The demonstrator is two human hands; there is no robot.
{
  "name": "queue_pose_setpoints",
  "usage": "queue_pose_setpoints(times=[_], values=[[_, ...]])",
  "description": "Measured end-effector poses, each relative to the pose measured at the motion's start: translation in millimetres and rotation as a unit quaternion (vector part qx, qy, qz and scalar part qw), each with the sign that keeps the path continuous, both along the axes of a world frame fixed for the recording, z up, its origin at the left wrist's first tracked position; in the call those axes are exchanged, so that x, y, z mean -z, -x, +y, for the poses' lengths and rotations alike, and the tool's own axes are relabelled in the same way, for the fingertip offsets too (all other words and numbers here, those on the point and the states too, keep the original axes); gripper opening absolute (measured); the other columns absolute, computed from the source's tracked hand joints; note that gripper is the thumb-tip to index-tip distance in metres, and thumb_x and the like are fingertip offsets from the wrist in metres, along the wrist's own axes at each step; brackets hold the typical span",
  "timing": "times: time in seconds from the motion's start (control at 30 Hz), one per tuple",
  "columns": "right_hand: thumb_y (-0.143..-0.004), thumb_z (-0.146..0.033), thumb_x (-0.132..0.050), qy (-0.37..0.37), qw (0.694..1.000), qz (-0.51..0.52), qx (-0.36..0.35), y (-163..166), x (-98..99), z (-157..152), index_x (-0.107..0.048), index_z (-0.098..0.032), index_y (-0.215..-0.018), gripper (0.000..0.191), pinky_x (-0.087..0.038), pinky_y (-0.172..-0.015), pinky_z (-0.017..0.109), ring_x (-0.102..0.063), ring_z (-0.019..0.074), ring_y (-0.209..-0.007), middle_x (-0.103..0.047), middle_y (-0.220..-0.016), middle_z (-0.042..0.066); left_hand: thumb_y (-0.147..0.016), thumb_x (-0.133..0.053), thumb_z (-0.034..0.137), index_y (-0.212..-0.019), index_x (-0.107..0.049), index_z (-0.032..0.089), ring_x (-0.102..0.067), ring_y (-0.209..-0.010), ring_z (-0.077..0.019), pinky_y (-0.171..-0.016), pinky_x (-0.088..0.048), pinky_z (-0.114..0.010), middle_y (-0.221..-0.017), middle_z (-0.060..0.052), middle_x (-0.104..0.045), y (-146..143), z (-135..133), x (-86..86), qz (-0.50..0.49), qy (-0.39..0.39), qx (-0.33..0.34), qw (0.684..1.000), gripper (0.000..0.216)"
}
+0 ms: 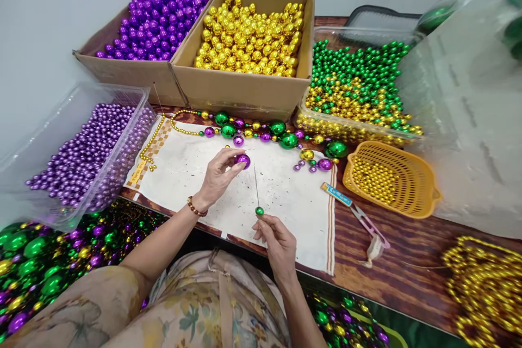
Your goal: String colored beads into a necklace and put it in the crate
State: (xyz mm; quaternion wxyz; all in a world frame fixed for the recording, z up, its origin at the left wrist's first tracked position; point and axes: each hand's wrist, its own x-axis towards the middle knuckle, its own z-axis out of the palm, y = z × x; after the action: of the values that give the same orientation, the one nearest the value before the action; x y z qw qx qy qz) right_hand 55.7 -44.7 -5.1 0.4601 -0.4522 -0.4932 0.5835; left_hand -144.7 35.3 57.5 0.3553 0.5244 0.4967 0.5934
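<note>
My left hand [218, 176] pinches a shiny purple bead [243, 160] above a white cloth [281, 196]. My right hand [276, 242] holds a thin needle [256, 187] upright, fingers closed on its lower end, with a small green bead [259, 210] threaded on it just above the fingers. A strand of green, purple and gold beads [253, 130] lies along the cloth's far edge, and a thin gold strand [157, 138] curls off its left end.
Cardboard boxes of purple beads [157, 19] and gold beads [248, 32] stand at the back. Clear tubs hold lilac beads [87, 152] and green and gold beads [359, 87]. A yellow basket [393, 179] and thread snips [359, 215] lie right. Finished strands pile at lower left [44, 261].
</note>
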Motion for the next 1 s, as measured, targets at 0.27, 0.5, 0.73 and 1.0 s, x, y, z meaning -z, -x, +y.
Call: queue_pose_setpoints(times=[0.27,0.5,0.73,1.0], values=[[-0.095,-0.028,-0.062,-0.018,1.000,0.003,-0.012,1.3,4.3,-1.5,-0.071,-0.020,-0.095,0.012,-0.049,-0.055,0.024,-0.060,0.0108,-0.054,-0.067,-0.073,0.000,-0.085,-0.076,0.029,-0.114,-0.074,0.026,-0.059,-0.093,-0.0123,-0.083,-0.053,-0.024,-0.108,-0.006,-0.060,-8.4,-1.3,-8.4,-0.013,0.010,0.015,1.000,0.030],[-0.094,-0.027,-0.062,-0.041,0.999,-0.017,0.004,-0.9,-0.2,-3.1,-0.071,-0.019,-0.094,0.012,-0.050,-0.054,0.023,-0.060,0.0110,-0.054,-0.067,-0.073,0.000,-0.085,-0.075,0.031,-0.110,-0.074,0.023,-0.060,-0.088,-0.0128,-0.079,-0.056,-0.026,-0.104,-0.005,-0.064,-6.6,-1.8,-9.3,-0.045,0.001,-0.009,0.999,0.026],[-0.094,-0.028,-0.060,-0.054,0.998,-0.037,-0.011,-0.1,-1.2,-4.9,-0.071,-0.019,-0.093,0.014,-0.053,-0.054,0.024,-0.062,0.0122,-0.054,-0.068,-0.073,0.001,-0.082,-0.078,0.030,-0.107,-0.077,0.028,-0.061,-0.083,-0.0110,-0.070,-0.054,-0.023,-0.098,-0.003,-0.070,-1.5,5.3,-7.3,-0.114,0.007,-0.011,0.993,0.025],[-0.094,-0.029,-0.060,-0.049,0.997,-0.050,-0.016,2.3,-2.5,-3.2,-0.071,-0.019,-0.092,0.015,-0.054,-0.053,0.024,-0.062,0.0126,-0.053,-0.068,-0.071,0.001,-0.081,-0.078,0.037,-0.102,-0.078,0.028,-0.060,-0.075,-0.0107,-0.065,-0.050,-0.025,-0.099,-0.003,-0.074,0.5,11.3,-12.6,-0.189,0.045,0.020,0.981,0.023]])
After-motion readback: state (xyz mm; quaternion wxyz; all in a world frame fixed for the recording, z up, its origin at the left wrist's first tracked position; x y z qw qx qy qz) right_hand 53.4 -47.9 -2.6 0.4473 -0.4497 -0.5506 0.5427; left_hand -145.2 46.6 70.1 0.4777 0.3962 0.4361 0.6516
